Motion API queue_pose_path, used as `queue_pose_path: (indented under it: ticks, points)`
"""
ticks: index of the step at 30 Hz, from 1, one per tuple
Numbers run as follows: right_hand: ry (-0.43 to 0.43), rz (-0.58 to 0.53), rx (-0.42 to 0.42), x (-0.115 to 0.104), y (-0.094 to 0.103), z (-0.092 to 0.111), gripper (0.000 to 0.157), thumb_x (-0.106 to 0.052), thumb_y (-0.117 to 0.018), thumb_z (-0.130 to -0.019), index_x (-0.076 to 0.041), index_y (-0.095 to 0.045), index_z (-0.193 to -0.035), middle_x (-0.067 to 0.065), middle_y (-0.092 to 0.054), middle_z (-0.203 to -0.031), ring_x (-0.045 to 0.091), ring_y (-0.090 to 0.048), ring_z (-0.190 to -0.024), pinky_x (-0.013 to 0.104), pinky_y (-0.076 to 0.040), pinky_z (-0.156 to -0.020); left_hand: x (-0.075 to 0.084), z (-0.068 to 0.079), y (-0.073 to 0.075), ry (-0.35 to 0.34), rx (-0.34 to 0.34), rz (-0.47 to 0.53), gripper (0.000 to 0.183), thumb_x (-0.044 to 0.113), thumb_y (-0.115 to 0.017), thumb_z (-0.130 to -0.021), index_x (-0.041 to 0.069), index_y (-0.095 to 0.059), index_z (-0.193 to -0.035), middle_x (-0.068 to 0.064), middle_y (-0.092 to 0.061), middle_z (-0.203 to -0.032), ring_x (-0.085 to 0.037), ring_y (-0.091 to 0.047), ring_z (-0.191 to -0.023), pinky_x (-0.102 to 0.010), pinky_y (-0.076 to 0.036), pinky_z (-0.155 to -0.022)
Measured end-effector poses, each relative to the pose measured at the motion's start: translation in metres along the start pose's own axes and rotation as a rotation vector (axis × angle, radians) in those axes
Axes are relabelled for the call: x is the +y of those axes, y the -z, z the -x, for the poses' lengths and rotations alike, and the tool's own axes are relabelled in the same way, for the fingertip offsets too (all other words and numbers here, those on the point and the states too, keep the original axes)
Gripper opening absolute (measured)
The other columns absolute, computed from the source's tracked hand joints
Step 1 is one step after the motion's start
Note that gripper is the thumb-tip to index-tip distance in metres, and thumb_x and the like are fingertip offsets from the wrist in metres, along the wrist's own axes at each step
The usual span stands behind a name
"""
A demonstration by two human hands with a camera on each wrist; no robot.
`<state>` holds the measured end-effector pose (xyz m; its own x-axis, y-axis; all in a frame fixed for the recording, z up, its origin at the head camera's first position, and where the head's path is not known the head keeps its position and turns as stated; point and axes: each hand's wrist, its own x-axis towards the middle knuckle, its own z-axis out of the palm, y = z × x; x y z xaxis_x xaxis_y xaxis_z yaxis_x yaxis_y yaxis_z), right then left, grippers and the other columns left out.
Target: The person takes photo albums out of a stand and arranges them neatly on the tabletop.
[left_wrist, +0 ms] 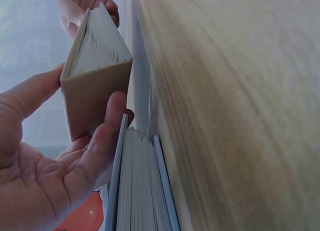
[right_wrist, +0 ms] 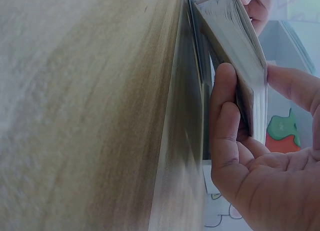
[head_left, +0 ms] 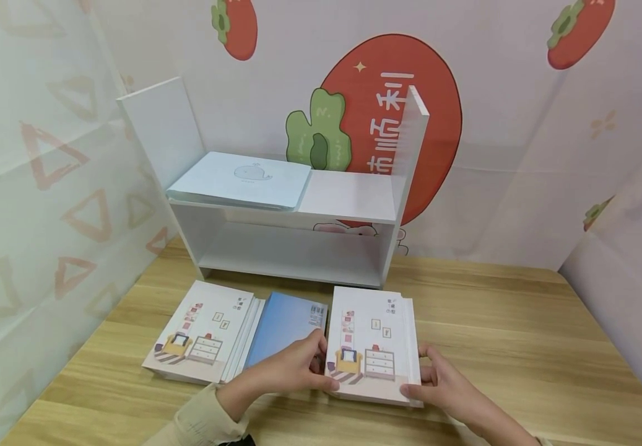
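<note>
In the head view, a white hardcover book (head_left: 373, 331) with a drawn chair and dresser on its cover is held between both hands, in front of the shelf. My left hand (head_left: 295, 364) grips its left edge, thumb at the near corner. From the other side my right hand (head_left: 447, 385) pinches the right edge, thumb on top and fingers beneath. The left wrist view has the book's tan spine (left_wrist: 92, 106) and page edges tilted above the table. Just left lies a blue book (head_left: 286, 328) with a barcode, partly covered by the left hand.
A similar white book (head_left: 200, 328) lies at the left, beside the blue one. Behind the books stands a white two-level shelf (head_left: 348, 193), with a pale blue whale-print book (head_left: 242, 178) flat on its upper board. Wooden table (head_left: 521, 347) extends to the right.
</note>
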<state>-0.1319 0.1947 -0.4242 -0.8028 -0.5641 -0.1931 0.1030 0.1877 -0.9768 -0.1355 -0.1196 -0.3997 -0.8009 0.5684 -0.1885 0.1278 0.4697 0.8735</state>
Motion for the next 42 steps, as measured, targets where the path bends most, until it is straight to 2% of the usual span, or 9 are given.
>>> queue_pose_path:
  ticks: [6, 15, 25, 32, 36, 42]
  points:
    - [-0.044, 0.008, 0.001, 0.0001, -0.0001, -0.0007, 0.066, -0.009, -0.069, -0.092, 0.011, -0.021, -0.133, 0.019, -0.072, -0.102, 0.012, -0.068, -0.081, 0.024, -0.054, -0.068, 0.0001, 0.0, -0.0012, 0.021, 0.003, -0.012, 0.041, 0.022, -0.079, -0.086, 0.009, -0.044, -0.102, 0.0, -0.061, -0.089, -0.007, -0.059, -0.075, -0.022, -0.047, -0.065]
    - [-0.053, 0.017, 0.006, 0.0016, -0.0023, 0.0002, 0.061, -0.009, -0.067, -0.093, 0.011, -0.024, -0.132, 0.018, -0.072, -0.1, 0.014, -0.068, -0.079, 0.025, -0.054, -0.068, 0.0003, -0.0028, -0.0015, 0.033, -0.003, -0.009, 0.039, 0.02, -0.079, -0.085, 0.008, -0.045, -0.1, -0.002, -0.06, -0.091, -0.01, -0.057, -0.076, -0.022, -0.045, -0.066]
    - [-0.093, 0.019, 0.008, 0.0038, -0.0011, -0.0016, 0.063, -0.013, -0.068, -0.093, 0.01, -0.024, -0.13, 0.017, -0.072, -0.101, 0.017, -0.068, -0.081, 0.026, -0.056, -0.069, 0.0023, -0.0044, -0.0013, 0.057, 0.001, -0.012, 0.037, 0.018, -0.079, -0.086, 0.007, -0.047, -0.1, -0.002, -0.06, -0.094, -0.009, -0.06, -0.08, -0.022, -0.048, -0.069]
    - [-0.068, 0.015, 0.004, 0.004, -0.0017, -0.0028, 0.06, -0.01, -0.067, -0.093, 0.013, -0.024, -0.129, 0.019, -0.072, -0.1, 0.014, -0.067, -0.077, 0.025, -0.056, -0.066, 0.0018, -0.0045, -0.0012, 0.068, 0.001, -0.006, 0.036, 0.019, -0.078, -0.086, 0.007, -0.048, -0.102, -0.002, -0.06, -0.095, -0.01, -0.061, -0.081, -0.022, -0.048, -0.07]
    - [-0.089, 0.045, 0.02, 0.0043, -0.0013, -0.0036, 0.061, -0.011, -0.069, -0.092, 0.015, -0.027, -0.129, 0.017, -0.073, -0.099, 0.012, -0.065, -0.077, 0.024, -0.054, -0.065, 0.0014, -0.0048, -0.0014, 0.072, 0.003, -0.009, 0.036, 0.019, -0.079, -0.086, 0.007, -0.049, -0.102, -0.002, -0.061, -0.094, -0.01, -0.061, -0.08, -0.022, -0.049, -0.069]
    - [-0.137, 0.069, 0.033, 0.0036, -0.0003, -0.0022, 0.067, -0.013, -0.07, -0.091, 0.018, -0.026, -0.132, 0.015, -0.073, -0.098, 0.016, -0.065, -0.079, 0.026, -0.055, -0.064, 0.0013, -0.0055, -0.0026, 0.085, -0.004, -0.013, 0.036, 0.02, -0.079, -0.086, 0.008, -0.048, -0.102, -0.002, -0.063, -0.09, -0.011, -0.061, -0.077, -0.024, -0.048, -0.066]
